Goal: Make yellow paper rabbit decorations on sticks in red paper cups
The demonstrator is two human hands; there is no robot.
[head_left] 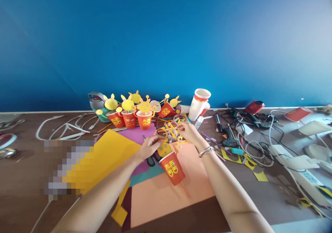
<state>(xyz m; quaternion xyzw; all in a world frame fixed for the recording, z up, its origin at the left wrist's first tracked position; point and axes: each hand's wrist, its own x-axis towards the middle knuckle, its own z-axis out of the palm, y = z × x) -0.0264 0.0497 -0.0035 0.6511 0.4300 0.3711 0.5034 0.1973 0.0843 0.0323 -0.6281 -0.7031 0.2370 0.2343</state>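
Observation:
My left hand [148, 147] is closed in a pinch on a yellow paper piece [164, 148] that sticks up from a red paper cup [172, 168] with a gold symbol, tilted over the coloured sheets. My right hand [188, 132], with a bracelet at the wrist, has its fingers closed on a yellow cut-out paper shape [171, 131] held between the two hands. Both hands work close together above an orange sheet [160, 195].
Several finished red cups with yellow ears [131, 113] stand at the back by the blue wall. A white cup stack [198, 103], a glue gun and cables [233, 129], a power strip [306, 177], yellow [109, 153] and purple sheets lie around.

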